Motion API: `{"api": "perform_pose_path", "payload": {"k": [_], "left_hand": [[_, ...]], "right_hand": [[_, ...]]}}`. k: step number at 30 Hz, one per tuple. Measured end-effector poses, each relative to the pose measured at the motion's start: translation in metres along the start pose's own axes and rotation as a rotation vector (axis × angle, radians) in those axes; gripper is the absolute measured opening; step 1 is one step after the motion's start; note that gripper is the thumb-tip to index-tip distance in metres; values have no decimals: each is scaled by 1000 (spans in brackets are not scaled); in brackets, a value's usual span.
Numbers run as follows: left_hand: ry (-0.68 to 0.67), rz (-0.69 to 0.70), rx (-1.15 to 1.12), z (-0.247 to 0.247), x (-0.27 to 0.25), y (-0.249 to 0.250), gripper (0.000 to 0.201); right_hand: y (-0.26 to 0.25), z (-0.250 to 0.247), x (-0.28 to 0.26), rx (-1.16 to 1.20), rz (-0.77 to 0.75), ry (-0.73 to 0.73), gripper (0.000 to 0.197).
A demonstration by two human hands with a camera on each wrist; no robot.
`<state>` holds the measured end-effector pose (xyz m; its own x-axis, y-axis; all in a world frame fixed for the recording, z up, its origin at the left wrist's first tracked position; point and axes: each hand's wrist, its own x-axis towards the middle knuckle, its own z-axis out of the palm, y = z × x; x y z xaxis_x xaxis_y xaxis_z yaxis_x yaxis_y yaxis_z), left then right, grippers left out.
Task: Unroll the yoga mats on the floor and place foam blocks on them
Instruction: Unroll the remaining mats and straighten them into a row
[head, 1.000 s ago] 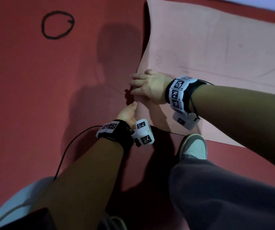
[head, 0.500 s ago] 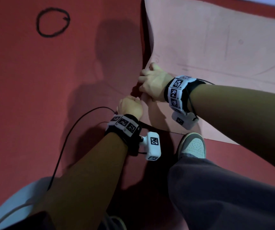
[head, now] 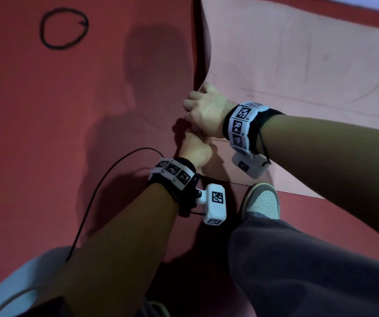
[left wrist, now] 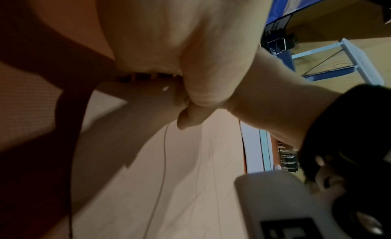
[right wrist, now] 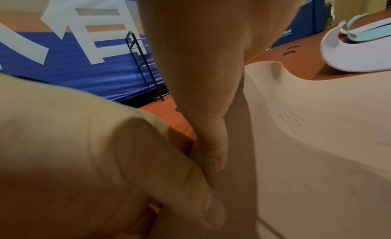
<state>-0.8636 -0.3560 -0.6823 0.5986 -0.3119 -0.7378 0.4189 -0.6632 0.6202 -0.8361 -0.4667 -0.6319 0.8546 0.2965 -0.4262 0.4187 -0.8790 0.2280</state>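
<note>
A pink yoga mat (head: 298, 65) lies unrolled on the red floor (head: 46, 133) at the upper right, its left edge curling up. My right hand (head: 206, 110) grips that raised edge near the mat's near-left corner, fingers curled over it. Just below and touching it, my left hand (head: 195, 152) holds the same edge in a fist. The right wrist view shows my thumb (right wrist: 211, 134) pinching the pink mat (right wrist: 317, 150). In the left wrist view my curled left hand (left wrist: 169, 42) closes on the mat's edge (left wrist: 148, 95). No foam block is in view.
A black circle (head: 64, 27) is drawn on the floor at the far left. A black cable (head: 106, 179) loops beside my left arm. My shoe (head: 261, 201) stands at the mat's near edge. A rolled white and blue mat (right wrist: 355, 47) lies beyond the pink one.
My left hand went from lying beside the corner to gripping the mat's edge. My right hand curled round the edge and drew it up and slightly to the right.
</note>
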Motion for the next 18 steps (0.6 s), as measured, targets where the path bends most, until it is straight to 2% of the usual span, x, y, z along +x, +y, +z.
{"api": "perform_pose_path", "payload": {"k": [4, 7, 10, 14, 18], "left_hand": [[12, 25, -84, 9, 9, -6, 65], [29, 44, -141, 13, 14, -6, 49], [35, 59, -151, 17, 19, -4, 32], [26, 77, -106, 19, 19, -2, 33], [35, 121, -68, 18, 16, -2, 35]], "right_hand": [[3, 4, -7, 49, -20, 68, 15], [6, 10, -12, 78, 3, 54, 23], [9, 11, -16, 56, 36, 7, 19], [10, 13, -21, 39, 58, 0, 13], [10, 13, -23, 38, 58, -13, 17]]}}
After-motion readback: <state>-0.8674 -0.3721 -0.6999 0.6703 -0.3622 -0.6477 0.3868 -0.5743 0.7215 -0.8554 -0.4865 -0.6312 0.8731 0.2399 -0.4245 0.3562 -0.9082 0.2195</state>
